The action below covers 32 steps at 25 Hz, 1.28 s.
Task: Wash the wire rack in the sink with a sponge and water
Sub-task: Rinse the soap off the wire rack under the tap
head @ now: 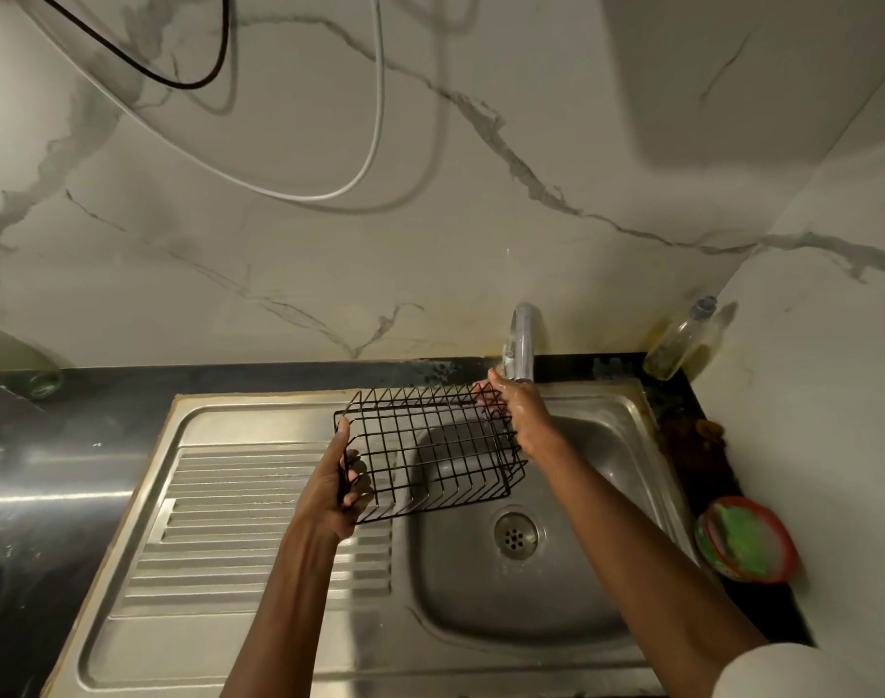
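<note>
2 hands (337,488) (523,410) on wire rack (430,445) beneath faucet (522,340), above sink (556,586).

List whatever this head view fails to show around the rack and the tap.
- Right hand: its fingers are behind the rack and the tap, so its grip cannot be told.
- Water: no stream can be made out under the tap.
- Sponge: the green mass in the red bowl is blurred; unclear what it is.
- Bottle: contents too small and blurred to name.
- Left counter items: cut off by the edge.
</note>
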### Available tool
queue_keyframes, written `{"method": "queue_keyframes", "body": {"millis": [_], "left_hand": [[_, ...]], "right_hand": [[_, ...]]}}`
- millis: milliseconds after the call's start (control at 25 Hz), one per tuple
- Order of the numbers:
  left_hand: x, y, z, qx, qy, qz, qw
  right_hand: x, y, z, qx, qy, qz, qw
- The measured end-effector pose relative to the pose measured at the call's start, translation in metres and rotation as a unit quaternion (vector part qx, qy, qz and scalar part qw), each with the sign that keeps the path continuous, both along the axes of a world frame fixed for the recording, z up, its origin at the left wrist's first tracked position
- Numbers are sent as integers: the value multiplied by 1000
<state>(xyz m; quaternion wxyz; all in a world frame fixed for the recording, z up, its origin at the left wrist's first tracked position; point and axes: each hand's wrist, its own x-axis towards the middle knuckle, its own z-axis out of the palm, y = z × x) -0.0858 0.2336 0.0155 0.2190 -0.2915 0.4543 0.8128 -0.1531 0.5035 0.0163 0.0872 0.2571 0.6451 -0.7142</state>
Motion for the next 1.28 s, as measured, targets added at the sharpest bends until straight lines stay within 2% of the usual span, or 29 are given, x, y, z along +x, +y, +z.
{"method": "queue_keyframes", "body": {"millis": [160, 280, 440, 520, 640, 760, 1080, 1280], "left_hand": [[-5, -12, -21, 13, 1, 12, 1000], [-10, -12, -37, 49, 0, 19, 999], [-22, 5, -52, 84, -17, 21, 996], [-29, 20, -53, 69, -19, 0, 997], [-36, 45, -52, 43, -36, -29, 998], [-40, 57, -49, 29, -43, -52, 997], [-39, 28, -51, 33, -47, -10, 998], [-32, 28, -48, 34, -43, 6, 998]], "right_hand": [[-13, -1, 5, -70, -30, 28, 997], [-18, 1, 9, -107, 22, 20, 994], [-14, 11, 18, -56, 71, 3, 996], [-7, 26, 20, -34, 65, 6, 997], [7, 58, 7, -36, 68, -11, 997], [18, 71, 0, -47, 74, 12, 996], [3, 38, 8, -27, 29, 18, 999], [0, 34, 1, 21, 24, 37, 999]]}}
